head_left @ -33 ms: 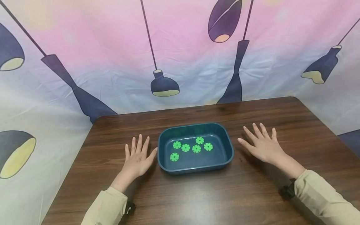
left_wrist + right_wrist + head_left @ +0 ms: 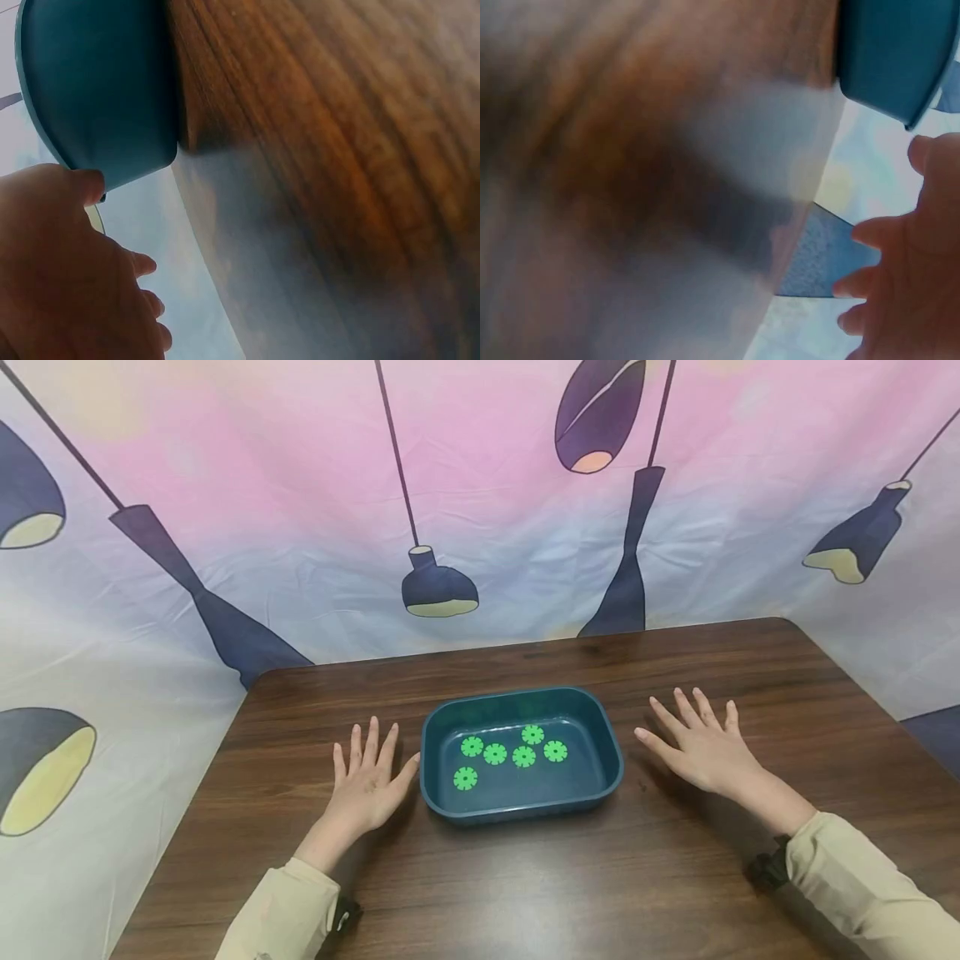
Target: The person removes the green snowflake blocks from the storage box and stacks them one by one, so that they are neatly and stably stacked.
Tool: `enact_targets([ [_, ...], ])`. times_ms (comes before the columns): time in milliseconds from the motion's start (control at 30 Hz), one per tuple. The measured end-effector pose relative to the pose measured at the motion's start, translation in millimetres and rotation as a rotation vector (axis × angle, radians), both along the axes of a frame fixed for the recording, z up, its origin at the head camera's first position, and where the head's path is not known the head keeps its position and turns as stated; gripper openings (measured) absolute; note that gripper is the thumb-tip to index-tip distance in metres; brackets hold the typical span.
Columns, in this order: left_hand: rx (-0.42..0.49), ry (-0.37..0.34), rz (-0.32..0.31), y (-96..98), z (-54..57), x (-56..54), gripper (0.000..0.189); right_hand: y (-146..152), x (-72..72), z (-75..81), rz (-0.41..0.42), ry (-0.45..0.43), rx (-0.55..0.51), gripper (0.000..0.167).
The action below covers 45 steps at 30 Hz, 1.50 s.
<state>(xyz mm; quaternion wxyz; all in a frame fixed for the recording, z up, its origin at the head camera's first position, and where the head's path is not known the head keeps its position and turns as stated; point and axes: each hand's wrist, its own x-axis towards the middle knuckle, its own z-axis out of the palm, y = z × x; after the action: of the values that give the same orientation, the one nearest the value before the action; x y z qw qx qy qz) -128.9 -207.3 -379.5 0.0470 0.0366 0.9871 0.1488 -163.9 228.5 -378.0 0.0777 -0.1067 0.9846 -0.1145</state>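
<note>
A dark teal rectangular plastic basin [image 2: 525,802] sits on the table. Several bright green notched discs [image 2: 495,754], each with a small hole in the middle, lie flat and apart on its floor. To the basin's left is my left hand [image 2: 365,789], fingers straight and spread, its thumb tip right by the rim; whether it touches cannot be told. My right hand [image 2: 705,752] is spread out on the other side, a small gap between its thumb and the basin. Neither hand holds anything. Both wrist views show the basin's outer wall [image 2: 105,90] close to the thumb.
The brown wood-grain table [image 2: 495,893] stretches around the basin on all sides. Behind its far edge hangs a pastel cloth [image 2: 510,527] printed with dark lamps. Beige sleeves [image 2: 281,910] and dark wrist straps [image 2: 768,867] are on both arms.
</note>
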Motion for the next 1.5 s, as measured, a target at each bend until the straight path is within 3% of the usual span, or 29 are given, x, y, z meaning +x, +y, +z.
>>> enact_targets([
  [233, 0.086, -0.02, 0.03, 1.1, 4.8, -0.6, 0.077, -0.7, 0.8, 6.6, 0.007, 0.024, -0.05, 0.078],
  [433, 0.217, -0.042, 0.133, 21.0, 18.3, -4.0, 0.076, -12.1, 7.9, 7.5, 0.026, 0.253, -0.207, 0.061],
  [567, 0.18, 0.004, 0.172, 39.7, 26.6, -10.5, 0.07, -26.2, 12.2, 8.6, 0.044, 0.403, -0.294, 0.048],
  [767, 0.126, -0.029, 0.193, 58.7, 29.7, -14.1, 0.077, -46.6, 19.9, 12.5, 0.1, 0.471, -0.358, 0.037],
  [833, 0.13, -0.043, 0.195, 61.5, 28.5, -13.0, 0.08, -52.9, 21.2, 12.9, 0.126, 0.468, -0.365, 0.036],
  [967, 0.134, 0.0, 0.187, 64.3, 25.2, -10.7, 0.078, -66.5, 19.9, 13.3, 0.204, 0.447, -0.355, 0.036],
  [1167, 0.116, 0.099, 0.173, 65.0, 18.5, -9.1, 0.042, -89.5, 12.2, 11.7, 0.351, 0.402, -0.296, 0.04],
  [1300, 0.135, 0.104, 0.196, 65.0, 17.9, -8.4, 0.034, -103.8, 4.7, 10.1, 0.403, 0.285, -0.251, 0.043],
  [1500, 0.172, 0.061, 0.225, 66.0, 15.5, -9.0, 0.053, -119.2, -9.6, 6.4, 0.388, 0.069, -0.095, 0.054],
])
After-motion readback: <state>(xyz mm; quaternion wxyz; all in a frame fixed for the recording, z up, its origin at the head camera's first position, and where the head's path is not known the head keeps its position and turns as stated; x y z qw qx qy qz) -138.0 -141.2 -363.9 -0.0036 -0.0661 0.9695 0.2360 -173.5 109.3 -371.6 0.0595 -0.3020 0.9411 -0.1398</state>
